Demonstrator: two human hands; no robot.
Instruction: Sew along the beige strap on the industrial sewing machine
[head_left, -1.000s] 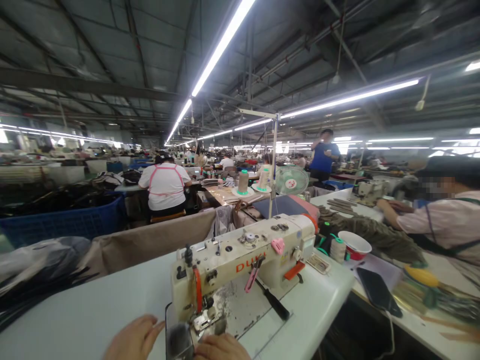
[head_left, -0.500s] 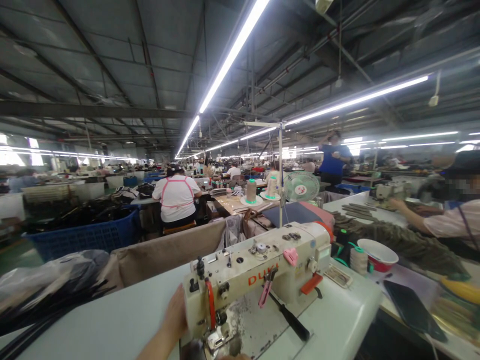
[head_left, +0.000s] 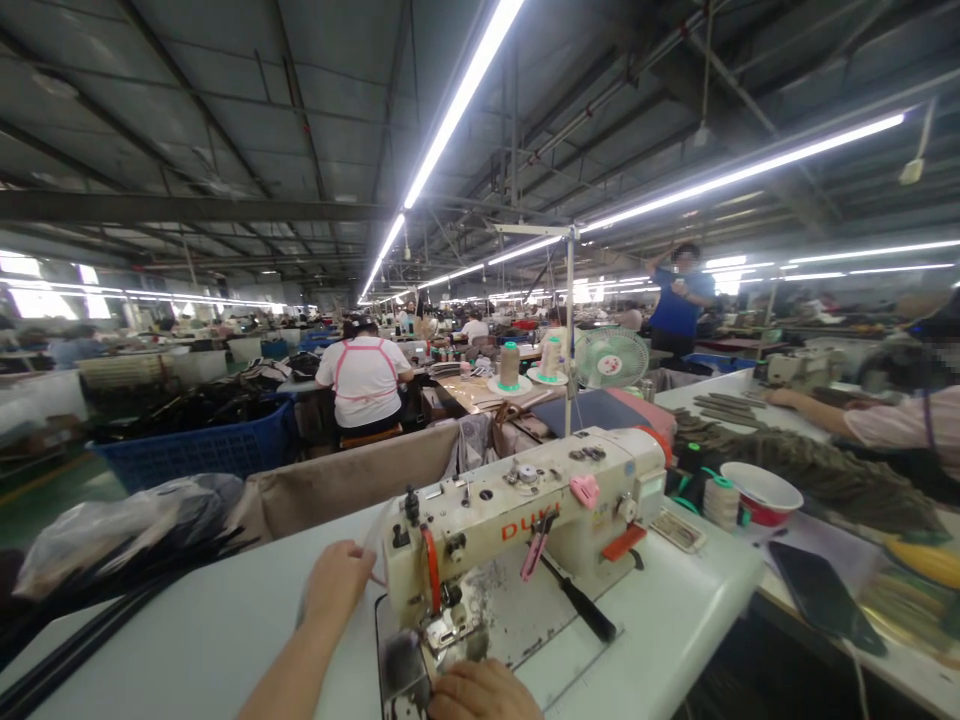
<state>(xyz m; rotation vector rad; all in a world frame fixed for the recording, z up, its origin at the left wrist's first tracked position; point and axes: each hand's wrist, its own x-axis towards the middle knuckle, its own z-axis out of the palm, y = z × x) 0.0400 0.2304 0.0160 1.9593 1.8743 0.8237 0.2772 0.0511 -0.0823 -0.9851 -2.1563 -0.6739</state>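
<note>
Left hand (head_left: 335, 583) curls loosely at the sewing machine (head_left: 517, 520) head, gripping nothing I can see, right hand (head_left: 480, 692) pins the dark piece (head_left: 401, 665) flat by the needle.

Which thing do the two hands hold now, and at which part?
Left hand rests against the sewing machine's left end; right hand lies below its needle. Any grip cannot be told.

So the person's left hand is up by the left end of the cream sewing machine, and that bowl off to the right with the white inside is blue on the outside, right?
Not quite: the bowl is red outside, not blue, as the head view shows. The rest holds: its inside is white, it sits to the right of the cream sewing machine, and the left hand is by the machine's left end.
</note>
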